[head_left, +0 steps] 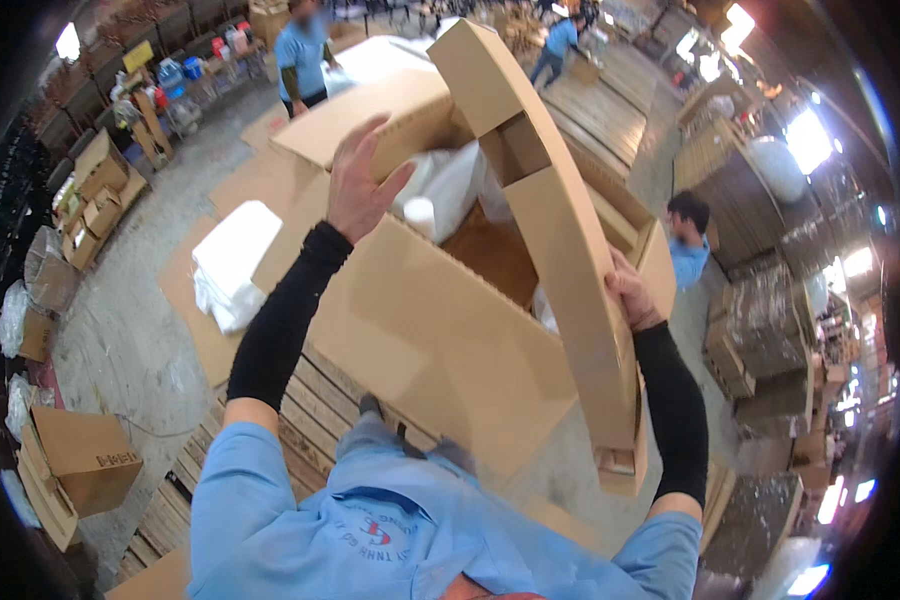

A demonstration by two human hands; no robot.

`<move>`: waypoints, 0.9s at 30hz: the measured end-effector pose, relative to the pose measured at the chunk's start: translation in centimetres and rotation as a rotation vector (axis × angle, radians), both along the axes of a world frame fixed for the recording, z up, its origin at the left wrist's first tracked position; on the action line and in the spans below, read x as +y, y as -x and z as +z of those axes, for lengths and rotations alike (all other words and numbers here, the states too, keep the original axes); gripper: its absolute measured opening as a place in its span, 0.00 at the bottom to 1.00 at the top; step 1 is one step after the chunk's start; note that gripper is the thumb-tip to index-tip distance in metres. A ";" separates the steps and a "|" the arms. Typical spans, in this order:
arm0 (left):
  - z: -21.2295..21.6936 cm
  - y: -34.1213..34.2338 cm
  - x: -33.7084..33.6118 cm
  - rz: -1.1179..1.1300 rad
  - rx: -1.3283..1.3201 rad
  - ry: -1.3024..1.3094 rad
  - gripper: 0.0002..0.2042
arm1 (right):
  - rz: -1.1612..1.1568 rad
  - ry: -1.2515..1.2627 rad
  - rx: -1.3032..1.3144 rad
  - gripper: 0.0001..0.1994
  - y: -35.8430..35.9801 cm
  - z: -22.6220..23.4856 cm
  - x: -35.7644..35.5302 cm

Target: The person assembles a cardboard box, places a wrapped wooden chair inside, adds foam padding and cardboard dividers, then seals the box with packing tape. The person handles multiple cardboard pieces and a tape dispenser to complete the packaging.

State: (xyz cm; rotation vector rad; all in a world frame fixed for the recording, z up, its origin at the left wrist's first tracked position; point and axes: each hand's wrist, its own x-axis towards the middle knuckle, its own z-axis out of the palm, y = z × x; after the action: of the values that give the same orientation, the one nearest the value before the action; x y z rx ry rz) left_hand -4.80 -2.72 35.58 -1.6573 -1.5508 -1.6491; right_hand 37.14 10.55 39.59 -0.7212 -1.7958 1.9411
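My right hand grips the edge of a long, narrow cardboard piece, its fingers and thumb closed on it. The piece is folded like a channel, has a square notch near its far end, and stands tilted over a large open carton. My left hand is raised above the carton's left side, fingers spread, holding nothing. Inside the carton lie white plastic wrapping, a small white cylinder and a brown panel. The cardboard piece hides part of the inside.
A folded white sheet lies on cardboard to the left. Wooden slats are under the carton's near side. A carton stands at lower left. Co-workers are at the far left, far back and right; wrapped stacks line the right.
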 end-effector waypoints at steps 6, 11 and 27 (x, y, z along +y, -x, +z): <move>-17.7 -4.9 -2.9 -0.014 -0.095 0.504 0.18 | 0.072 -0.024 -0.235 0.52 1.5 -0.2 1.4; -20.2 -7.4 -2.4 -0.083 0.062 0.541 0.13 | 0.146 -0.374 -0.492 0.48 3.8 -2.1 5.8; -23.5 -7.9 -2.3 -0.071 -0.078 0.336 0.13 | 0.766 -0.649 -1.019 0.43 28.8 0.2 15.1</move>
State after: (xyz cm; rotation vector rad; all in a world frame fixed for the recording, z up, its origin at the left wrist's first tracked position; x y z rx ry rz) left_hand 3.06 -5.01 12.06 -1.8482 -1.9148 -1.5706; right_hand 8.30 25.66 39.78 -0.9352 -3.4919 1.1268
